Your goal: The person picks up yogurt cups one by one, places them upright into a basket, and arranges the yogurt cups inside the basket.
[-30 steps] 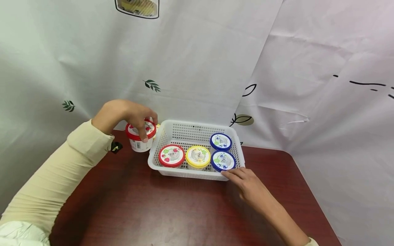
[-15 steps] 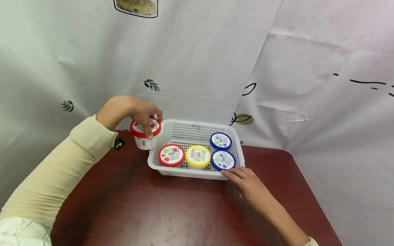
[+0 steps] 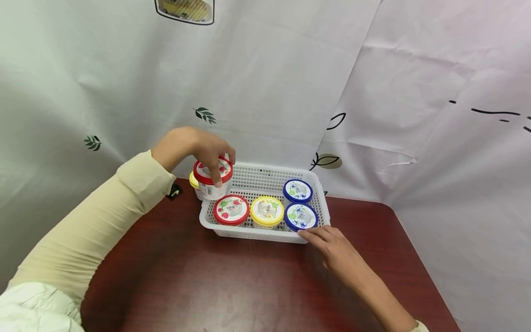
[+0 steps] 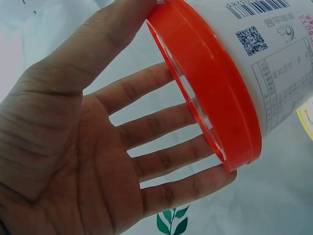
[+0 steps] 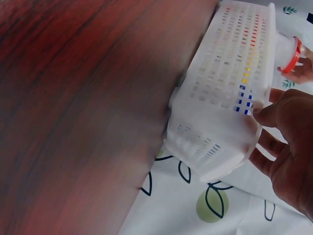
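My left hand (image 3: pixel 201 146) grips a tub with a red lid (image 3: pixel 209 191) from above, thumb and fingers spread round the lid's edge. In the left wrist view, a gap separates the palm from the red lid (image 4: pixel 210 83). The held tub hangs over the rear left end of a white plastic basket (image 3: pixel 257 234). My right hand (image 3: pixel 338 252) holds the basket's rim at its front right corner, as the right wrist view of the basket (image 5: pixel 220 83) also shows. Inside stand a red-lidded tub (image 3: pixel 231 210), a yellow-lidded tub (image 3: pixel 267 212) and two blue-lidded tubs (image 3: pixel 301 217).
Another yellow-lidded tub (image 3: pixel 193 180) stands outside the basket on the left, mostly hidden behind the held tub. The basket sits on a dark red wooden table (image 3: pixel 249 286), close to a white printed cloth (image 3: pixel 269 92) behind it.
My left hand has carried the red-lidded tub rightward and slightly up, from beside the basket to over its left end. The right hand and the basket have stayed in place.
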`<state>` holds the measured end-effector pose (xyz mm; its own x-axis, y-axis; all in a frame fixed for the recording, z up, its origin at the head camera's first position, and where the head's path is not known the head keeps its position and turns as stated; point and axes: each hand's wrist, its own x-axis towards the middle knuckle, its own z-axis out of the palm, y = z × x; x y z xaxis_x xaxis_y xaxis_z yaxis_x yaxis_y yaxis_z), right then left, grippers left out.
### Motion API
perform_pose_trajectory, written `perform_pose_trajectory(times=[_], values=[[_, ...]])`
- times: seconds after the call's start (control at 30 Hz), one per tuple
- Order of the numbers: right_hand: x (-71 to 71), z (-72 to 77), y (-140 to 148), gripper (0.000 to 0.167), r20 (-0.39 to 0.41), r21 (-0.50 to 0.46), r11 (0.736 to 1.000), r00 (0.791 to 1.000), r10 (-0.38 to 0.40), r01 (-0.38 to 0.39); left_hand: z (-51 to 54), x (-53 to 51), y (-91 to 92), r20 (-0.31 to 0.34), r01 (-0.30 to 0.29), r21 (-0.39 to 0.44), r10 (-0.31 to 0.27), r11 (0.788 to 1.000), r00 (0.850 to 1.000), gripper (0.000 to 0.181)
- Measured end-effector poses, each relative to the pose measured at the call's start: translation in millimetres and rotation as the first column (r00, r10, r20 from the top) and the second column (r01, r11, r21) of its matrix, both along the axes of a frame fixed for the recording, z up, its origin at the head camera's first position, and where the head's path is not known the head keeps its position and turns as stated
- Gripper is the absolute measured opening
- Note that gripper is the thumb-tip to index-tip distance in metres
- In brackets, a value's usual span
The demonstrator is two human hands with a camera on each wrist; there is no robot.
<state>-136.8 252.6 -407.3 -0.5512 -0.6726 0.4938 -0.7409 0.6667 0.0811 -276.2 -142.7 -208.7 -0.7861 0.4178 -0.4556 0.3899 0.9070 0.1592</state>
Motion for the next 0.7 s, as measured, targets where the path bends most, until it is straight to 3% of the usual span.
perform_pose_trajectory(times=[0.2, 0.5, 0.7], values=[[-1.6, -0.5, 1.3, 0.062, 0.003, 0.010, 1.000, 1.000, 0.001, -0.001, -2.8, -5.7, 12.9, 0.032, 0.004, 0.010, -0.004, 1.000, 0.999, 0.077], [-2.7, -0.2, 2.0, 0.066, -0.021, 0.003, 1.000, 1.000, 0.012, -0.012, -10.0, -22.7, 32.2, 0.058, 0.009, 0.035, -0.011, 0.999, 0.998, 0.074], [-2.2, -0.9, 2.5, 0.066, -0.013, 0.003, 1.000, 1.000, 0.017, -0.017, -14.6, -28.0, 42.2, 0.069, -0.009, 0.008, 0.009, 1.000, 0.998, 0.073]])
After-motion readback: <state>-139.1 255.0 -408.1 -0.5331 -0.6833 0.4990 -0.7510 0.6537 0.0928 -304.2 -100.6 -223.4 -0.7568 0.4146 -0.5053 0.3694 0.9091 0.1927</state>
